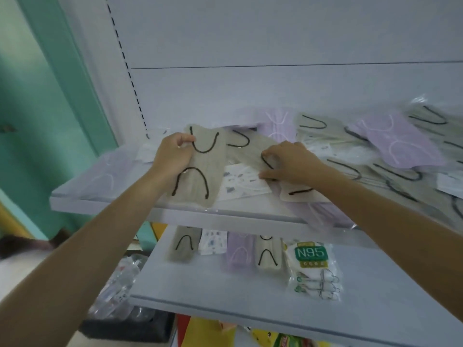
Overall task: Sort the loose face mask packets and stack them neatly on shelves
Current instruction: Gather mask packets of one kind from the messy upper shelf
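Here left hand (172, 156) pinches a flat beige black-looped mask packet (204, 169); right hand (293, 164) grips a second beige packet (248, 152), arms outstretched.

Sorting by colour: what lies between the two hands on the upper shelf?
In the head view, a white printed packet lies flat between the left hand and the right hand.

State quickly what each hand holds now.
Left hand: grips a beige plastic-wrapped mask packet with black loops.
Right hand: pinches a second beige black-looped packet.
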Available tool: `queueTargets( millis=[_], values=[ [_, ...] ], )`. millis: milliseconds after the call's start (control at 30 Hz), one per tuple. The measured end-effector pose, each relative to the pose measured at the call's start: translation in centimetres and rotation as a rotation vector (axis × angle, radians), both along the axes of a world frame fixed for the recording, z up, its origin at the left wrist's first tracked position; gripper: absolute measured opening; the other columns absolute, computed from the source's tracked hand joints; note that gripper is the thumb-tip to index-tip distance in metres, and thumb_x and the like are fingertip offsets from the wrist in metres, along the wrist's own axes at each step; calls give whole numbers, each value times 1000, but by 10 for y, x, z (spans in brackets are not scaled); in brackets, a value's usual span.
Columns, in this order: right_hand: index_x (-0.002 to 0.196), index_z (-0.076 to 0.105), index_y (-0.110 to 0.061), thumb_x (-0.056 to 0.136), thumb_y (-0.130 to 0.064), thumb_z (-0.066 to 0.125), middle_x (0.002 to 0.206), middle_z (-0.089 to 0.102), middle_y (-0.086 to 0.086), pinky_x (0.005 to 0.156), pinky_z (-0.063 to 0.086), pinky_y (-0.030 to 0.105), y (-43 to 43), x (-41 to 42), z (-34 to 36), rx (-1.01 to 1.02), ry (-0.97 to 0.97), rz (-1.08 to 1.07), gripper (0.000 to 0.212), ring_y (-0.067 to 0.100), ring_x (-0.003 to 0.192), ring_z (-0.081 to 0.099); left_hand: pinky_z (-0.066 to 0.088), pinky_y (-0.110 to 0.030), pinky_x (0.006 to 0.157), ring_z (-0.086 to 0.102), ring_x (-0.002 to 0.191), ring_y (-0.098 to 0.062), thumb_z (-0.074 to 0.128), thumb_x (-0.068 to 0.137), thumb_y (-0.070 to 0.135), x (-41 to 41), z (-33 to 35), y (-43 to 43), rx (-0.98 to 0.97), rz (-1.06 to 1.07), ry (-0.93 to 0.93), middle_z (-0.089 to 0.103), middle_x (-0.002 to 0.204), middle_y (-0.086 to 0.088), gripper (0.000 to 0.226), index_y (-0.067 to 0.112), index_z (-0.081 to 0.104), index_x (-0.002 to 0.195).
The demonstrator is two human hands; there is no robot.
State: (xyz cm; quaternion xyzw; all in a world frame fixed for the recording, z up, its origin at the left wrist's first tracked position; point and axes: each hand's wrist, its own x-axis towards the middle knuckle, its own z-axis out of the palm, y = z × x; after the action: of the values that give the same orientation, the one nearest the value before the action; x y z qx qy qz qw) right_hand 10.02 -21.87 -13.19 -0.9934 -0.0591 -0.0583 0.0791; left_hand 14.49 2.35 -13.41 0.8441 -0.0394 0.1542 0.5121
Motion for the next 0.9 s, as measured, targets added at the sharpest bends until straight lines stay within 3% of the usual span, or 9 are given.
queueTargets(
  millis=[100, 200, 367, 467, 567, 667, 733, 833, 900],
  values=[
    [115, 61, -22, 86, -42, 60, 113, 58, 2, 76, 36, 28, 5, -2, 4, 50, -65, -27, 35, 21, 99, 51, 39, -28, 99, 52, 119, -19, 51, 90, 8, 8, 0, 9, -48, 6, 29, 54, 130, -6, 34, 11, 59, 123],
    [93, 61, -20, 88, -33, 58, 88, 55, -4, 67, 33, 26, 12, -9, 6, 145, -91, -81, 14, 13, 76, 49, 39, -26, 97, 50, 117, -16, 52, 89, 11, 10, -3, 16, -72, -25, 48, 52, 132, -6, 38, 12, 55, 128],
    [68, 57, -19, 84, -36, 65, 63, 55, -11, 51, 36, 16, 27, -20, 16, 424, -129, -178, 24, 1, 56, 48, 43, -12, 79, 47, 105, -11, 55, 88, 7, 8, -12, 26, -166, -67, 42, 49, 128, -2, 49, 11, 46, 136],
    [66, 55, -14, 85, -29, 63, 55, 52, -8, 39, 31, 5, 36, -29, 25, 481, -210, -260, 26, -1, 45, 45, 46, -34, 99, 48, 121, -23, 56, 86, 1, 8, -10, 41, -103, -72, 34, 44, 138, -10, 58, 8, 38, 141],
    [63, 52, -13, 84, -26, 62, 48, 48, -7, 38, 30, 6, 54, -39, 31, 576, -284, -275, 26, 0, 34, 40, 42, -35, 103, 44, 127, -23, 54, 90, 7, 6, -6, 54, -114, -95, 25, 40, 142, -9, 55, 7, 36, 143],
    [63, 51, -19, 85, -31, 62, 51, 52, -10, 45, 35, 12, 94, -45, 28, 656, -284, -195, 27, -3, 36, 43, 41, -34, 102, 47, 120, -14, 51, 94, 35, -3, -1, 57, -237, -192, 107, 46, 138, 0, 48, 16, 44, 138],
    [64, 52, -23, 88, -38, 58, 56, 53, -13, 49, 34, 10, 127, -45, 23, 605, -218, -92, 29, -5, 45, 47, 47, -39, 96, 52, 115, -15, 50, 92, 42, -9, 1, 56, -290, -269, 180, 53, 131, 1, 47, 19, 49, 133],
    [61, 48, -21, 93, -43, 48, 52, 45, -12, 50, 30, 14, 154, -42, 12, 569, -107, -10, 39, -5, 47, 44, 51, -29, 85, 56, 107, -12, 61, 89, 25, -18, -2, 58, -214, -326, 46, 55, 117, 3, 28, 23, 54, 116],
    [77, 59, -19, 94, -40, 48, 71, 58, -10, 63, 36, 20, 148, -39, 8, 522, -164, -73, 30, -1, 68, 53, 49, -26, 84, 56, 108, -13, 57, 90, 17, -20, -4, 64, -180, -338, 9, 55, 116, 5, 31, 23, 51, 119]
  ],
)
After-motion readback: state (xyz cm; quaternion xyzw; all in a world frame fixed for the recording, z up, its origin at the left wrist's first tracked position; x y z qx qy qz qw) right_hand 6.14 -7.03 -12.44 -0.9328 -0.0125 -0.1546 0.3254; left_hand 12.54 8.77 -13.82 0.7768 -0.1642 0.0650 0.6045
